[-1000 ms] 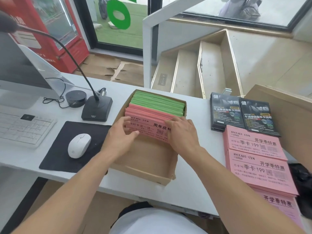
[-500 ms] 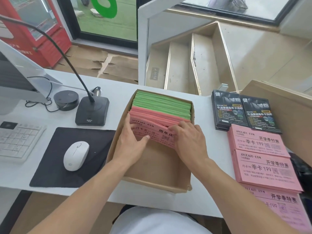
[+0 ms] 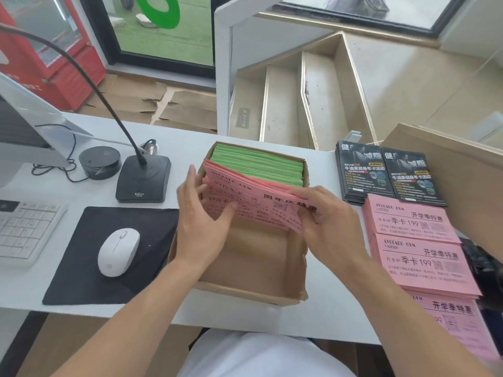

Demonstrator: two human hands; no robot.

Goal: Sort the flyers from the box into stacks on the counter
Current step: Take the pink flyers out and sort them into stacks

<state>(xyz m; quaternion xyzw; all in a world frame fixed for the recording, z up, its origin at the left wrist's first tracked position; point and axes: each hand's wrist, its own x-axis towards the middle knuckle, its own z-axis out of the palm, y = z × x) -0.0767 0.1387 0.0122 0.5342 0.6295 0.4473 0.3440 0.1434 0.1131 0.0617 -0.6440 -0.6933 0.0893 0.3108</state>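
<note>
Hands on both ends: left hand (image 3: 202,221) and right hand (image 3: 326,221) pinch the pink flyer bundle (image 3: 255,202), half-lifted at the middle of the box (image 3: 245,291), in front of the green flyers (image 3: 261,165). I'd squeeze evenly so none fan out, then lift straight up.

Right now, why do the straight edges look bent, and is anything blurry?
Head view: the wide lens bows the counter edge and stretches the arms near the corners; soft daylight, no harsh glare; the pink flyers held by the left hand and right hand look slightly smeared, while the box stays sharp.
</note>
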